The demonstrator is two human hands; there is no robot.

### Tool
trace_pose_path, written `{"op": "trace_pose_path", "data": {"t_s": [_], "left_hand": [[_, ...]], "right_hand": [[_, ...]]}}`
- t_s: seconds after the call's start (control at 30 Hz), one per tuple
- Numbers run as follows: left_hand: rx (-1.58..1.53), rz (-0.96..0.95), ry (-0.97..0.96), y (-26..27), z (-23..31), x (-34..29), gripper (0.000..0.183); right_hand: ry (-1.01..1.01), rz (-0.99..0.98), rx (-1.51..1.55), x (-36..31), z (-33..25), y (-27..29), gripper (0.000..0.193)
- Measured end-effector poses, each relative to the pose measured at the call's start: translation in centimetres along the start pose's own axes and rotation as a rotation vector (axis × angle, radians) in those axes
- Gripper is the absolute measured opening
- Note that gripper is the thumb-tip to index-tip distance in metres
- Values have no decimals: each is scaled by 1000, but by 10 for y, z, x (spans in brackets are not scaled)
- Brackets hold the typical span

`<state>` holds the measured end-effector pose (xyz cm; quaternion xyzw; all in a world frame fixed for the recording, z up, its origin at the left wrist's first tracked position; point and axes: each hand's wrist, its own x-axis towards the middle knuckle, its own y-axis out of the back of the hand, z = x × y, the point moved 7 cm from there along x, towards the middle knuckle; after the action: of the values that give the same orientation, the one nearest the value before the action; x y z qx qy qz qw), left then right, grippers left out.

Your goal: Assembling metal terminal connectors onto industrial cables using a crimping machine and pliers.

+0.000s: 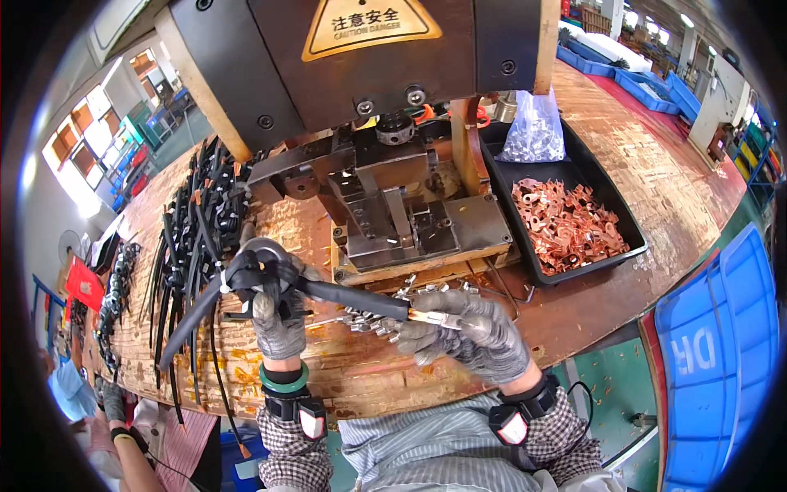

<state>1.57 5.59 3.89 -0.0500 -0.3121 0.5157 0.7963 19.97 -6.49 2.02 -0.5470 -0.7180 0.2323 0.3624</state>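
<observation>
A thick black cable (352,298), looped and bound with a white tie, stretches between my hands over the front of the wooden table. My gloved left hand (279,328) is closed around its looped part. At the cable's right end bare copper shows, with a small silver metal sleeve (438,319) over it. My gloved right hand (490,338) pinches that sleeve between thumb and fingers. Loose silver sleeves (365,320) lie on the table below the cable. Just beyond stands a press (402,225) with a metal die block on its base.
Several black cables (197,221) are heaped on the left. Right of the press, a black tray (627,215) holds copper ring terminals (566,225) and a clear bag (534,131) of silver pieces. A blue crate (717,353) stands at right. Another person's gloved hand (113,402) shows lower left.
</observation>
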Motion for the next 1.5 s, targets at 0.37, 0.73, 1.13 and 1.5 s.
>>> {"op": "trace_pose_path", "data": {"t_s": [0.37, 0.73, 1.13, 1.5], "left_hand": [[-27, -27, -21, 14, -4, -9, 61], [-61, 44, 15, 13, -10, -12, 47], [117, 304, 369, 47, -24, -44, 42], [1302, -424, -257, -72, 42, -85, 24]], "right_hand": [[-465, 183, -671, -9, 23, 23, 24], [-317, 188, -829, -17, 23, 20, 32], [-364, 200, -710, -10, 18, 8, 26], [-477, 216, -807, -9, 24, 8, 26]]}}
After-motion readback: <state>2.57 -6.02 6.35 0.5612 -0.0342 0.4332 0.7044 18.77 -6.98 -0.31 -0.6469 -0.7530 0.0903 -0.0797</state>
